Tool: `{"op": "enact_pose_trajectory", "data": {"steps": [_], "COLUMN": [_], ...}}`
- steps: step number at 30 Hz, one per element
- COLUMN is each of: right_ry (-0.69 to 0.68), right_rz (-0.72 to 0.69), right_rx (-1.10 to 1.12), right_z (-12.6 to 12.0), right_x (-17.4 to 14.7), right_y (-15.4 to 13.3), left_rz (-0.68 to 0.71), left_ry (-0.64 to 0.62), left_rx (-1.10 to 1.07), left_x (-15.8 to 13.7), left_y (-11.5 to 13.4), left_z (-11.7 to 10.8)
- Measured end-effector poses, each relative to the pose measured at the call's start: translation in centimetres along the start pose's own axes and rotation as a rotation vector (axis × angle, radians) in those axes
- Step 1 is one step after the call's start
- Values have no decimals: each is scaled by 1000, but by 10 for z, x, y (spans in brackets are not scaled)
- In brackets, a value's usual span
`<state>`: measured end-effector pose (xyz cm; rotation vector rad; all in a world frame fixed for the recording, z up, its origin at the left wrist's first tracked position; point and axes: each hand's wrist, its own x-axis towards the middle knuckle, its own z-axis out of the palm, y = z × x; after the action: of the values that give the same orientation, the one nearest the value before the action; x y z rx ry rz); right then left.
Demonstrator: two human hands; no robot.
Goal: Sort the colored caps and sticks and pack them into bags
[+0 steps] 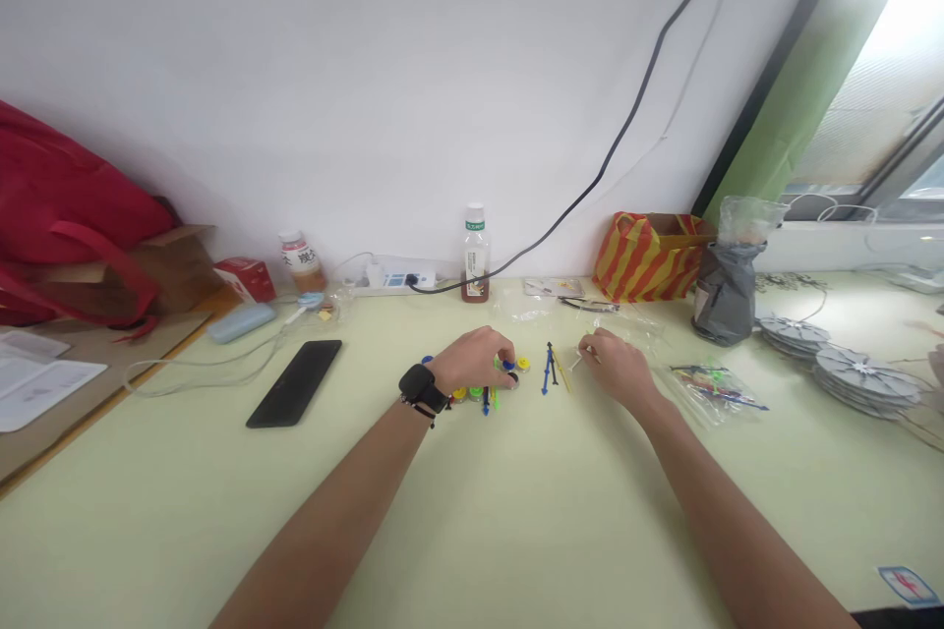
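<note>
My left hand (476,361), wearing a black watch (422,387), is curled with thumb and fingers at a small black round piece (514,379). Below and around it lie small round pieces in blue, yellow and green, among them a yellow one (523,365) and a green one (476,394). My right hand (609,364) pinches a thin white stick-like piece (576,365). Between the hands, a blue arrow-shaped piece (546,375), a black arrow-shaped piece (553,369) and a thin yellow stick (564,372) lie on the table, resembling clock hands.
A clear bag of coloured arrow-shaped pieces (719,391) lies right, near stacked grey discs (862,378). A black phone (295,383) rests left. Along the wall stand a drink bottle (476,256), a power strip (398,277), a striped bag (649,257) and a grey bag (725,290).
</note>
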<state>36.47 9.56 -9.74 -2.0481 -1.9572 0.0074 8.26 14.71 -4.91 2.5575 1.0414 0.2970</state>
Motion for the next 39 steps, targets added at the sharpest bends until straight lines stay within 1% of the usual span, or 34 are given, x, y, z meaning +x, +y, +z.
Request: {"op": "enact_pose_trajectory", "data": {"steps": [3, 6, 7, 8, 10, 13, 14, 16, 17, 19, 21, 26, 29, 32, 36, 39], "right_ry": [112, 235, 247, 230, 115, -139, -204, -279, -291, -257, -230, -323, -327, -333, -323, -363], "right_rz": [-42, -76, -73, -62, -37, -5, 10, 57, 86, 147, 173, 98, 88, 49, 17, -16], "right_rx": [120, 367, 474, 594, 861, 1232, 1322, 1443, 1472, 1471, 1456, 1556, 1487, 1386, 1174, 1130], "right_z": [-2, -8, -11, -14, -18, -21, -20, -17, -16, -13, -12, -19, -24, -26, -26, -26], "right_x": [0, -1, -2, -3, -5, -10, -12, -15, -16, -18, -19, -20, -20, -21, -23, -23], "right_y": [-4, -13, -17, -22, -32, -47, -52, -60, -64, -70, -73, -73, -70, -68, -67, -64], "left_rz": [41, 78, 94, 115, 160, 200, 208, 192, 177, 152, 145, 172, 194, 221, 285, 288], "left_ry": [13, 131, 174, 209, 244, 235, 228, 245, 257, 278, 282, 294, 283, 230, 162, 168], "left_rx": [-11, -72, -105, -145, -237, -386, -442, -530, -559, -602, -629, -601, -570, -522, -501, -461], "left_x": [0, 0, 0, 0, 1, 4, 5, 8, 9, 11, 12, 12, 10, 7, 4, 2], "left_y": [-2, 1, 4, 8, 18, 33, 36, 40, 40, 39, 37, 35, 36, 37, 41, 42], "left_z": [-1, -4, -5, -6, -8, -6, -3, 3, 6, 12, 15, 9, 3, 1, 6, 9]}}
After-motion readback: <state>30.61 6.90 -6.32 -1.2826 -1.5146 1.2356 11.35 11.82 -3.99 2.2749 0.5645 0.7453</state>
